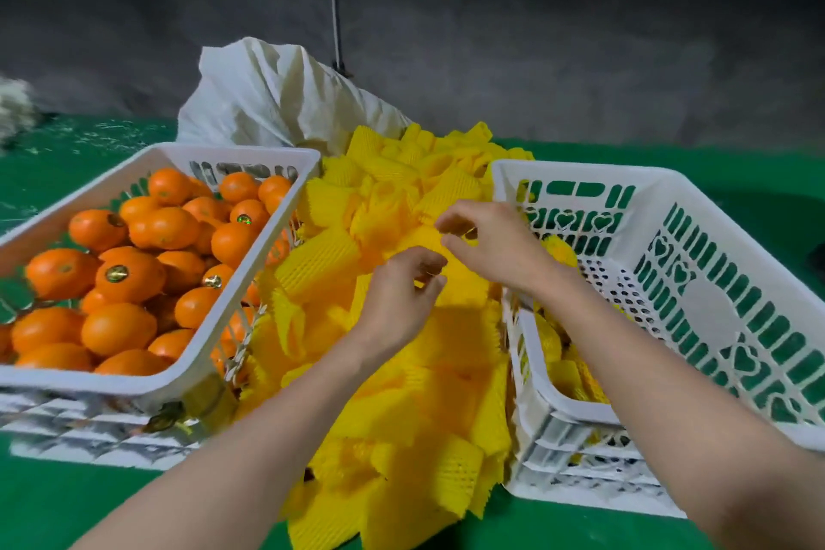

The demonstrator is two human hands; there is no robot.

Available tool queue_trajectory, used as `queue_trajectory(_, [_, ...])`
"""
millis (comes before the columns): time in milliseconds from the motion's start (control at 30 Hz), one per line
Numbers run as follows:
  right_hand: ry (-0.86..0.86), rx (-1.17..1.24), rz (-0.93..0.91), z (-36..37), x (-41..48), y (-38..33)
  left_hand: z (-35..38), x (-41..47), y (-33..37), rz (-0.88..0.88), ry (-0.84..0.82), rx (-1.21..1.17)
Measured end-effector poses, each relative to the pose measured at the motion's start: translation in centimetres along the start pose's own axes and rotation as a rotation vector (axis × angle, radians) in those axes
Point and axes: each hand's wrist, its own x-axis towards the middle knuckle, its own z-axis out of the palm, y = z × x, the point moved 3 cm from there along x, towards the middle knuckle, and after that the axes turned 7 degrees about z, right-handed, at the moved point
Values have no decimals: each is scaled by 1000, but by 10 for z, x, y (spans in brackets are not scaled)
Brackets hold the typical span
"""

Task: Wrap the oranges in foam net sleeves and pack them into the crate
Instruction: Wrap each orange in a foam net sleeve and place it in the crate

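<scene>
Above the pile [402, 371], the left hand [402, 299] and right hand [491, 246] pinch one sleeve [419, 239], apparently spreading its mouth; next comes an orange [129, 277] from the crate [241, 154] left of the pile.

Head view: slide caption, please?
Left hand and right hand pinch a foam sleeve over the pile, between the orange crate and the packing crate.

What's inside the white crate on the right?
Yellow foam-netted pieces lie along the left wall of the right crate; its visible perforated floor is bare. The right forearm and near wall cover the near corner; whether fruit is inside the nets cannot be told.
</scene>
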Motion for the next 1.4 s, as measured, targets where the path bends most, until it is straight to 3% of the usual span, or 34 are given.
queue_trajectory(100, [-334, -191, -49, 33, -13, -28, -34, -7, -21, -57, -16, 132])
queue_trajectory(333, [-747, -890, -20, 87, -32, -22, -88, -44, -51, -106, -39, 131])
queue_trajectory(433, [-718, -970, 51, 89, -31, -12, -102, -56, -55, -83, -51, 78])
queue_trajectory(600, [-434, -699, 135, 48, 2, -38, -124, -61, -58, -33, -32, 46])
queue_trajectory(667, [-292, -447, 106, 37, 11, -66, -136, -55, -59, -60, -6, -18])
queue_trajectory(733, [-235, -21, 46, 40, 11, -98, -147, -51, -61, -153, -26, -231])
queue_trajectory(800, [-287, 458, 105, 53, 7, -126, -154, -49, -62, -318, -120, -605])
queue_trajectory(867, [-263, 685, 211, 71, 9, -138, -163, -47, -63, -366, -135, -840])
queue_trajectory(900, [-203, 619, 215, 79, 12, -139, -170, -47, -64, -326, -107, -807])
queue_trajectory(967, [-56, 281, 143, 89, 19, -141, -184, -44, -69, -186, -14, -429])
queue_trajectory(1033, [21, 129, 43, 98, 21, -147, -192, -41, -74, -67, -12, -78])
queue_trajectory(1100, [65, 147, -58, 104, 20, -155, -197, -31, -87, -87, -94, -61])
queue_trajectory(1133, [81, 156, -84, 106, 20, -159, -203, -22, -95, -160, -95, -163])
queue_trajectory(1200, [61, 189, -77, 109, 21, -161, -215, 5, -120, -315, -21, -317])
queue_trajectory(1233, [57, 187, -56, 110, 22, -161, -219, 21, -134, -324, -8, -228])
queue_trajectory(1333, [38, 188, -30, 111, 22, -161, -206, 54, -173, -234, -226, 352])
queue_trajectory(1400, [29, 210, -20, 107, 19, -161, -186, 63, -200, -251, -422, 619])
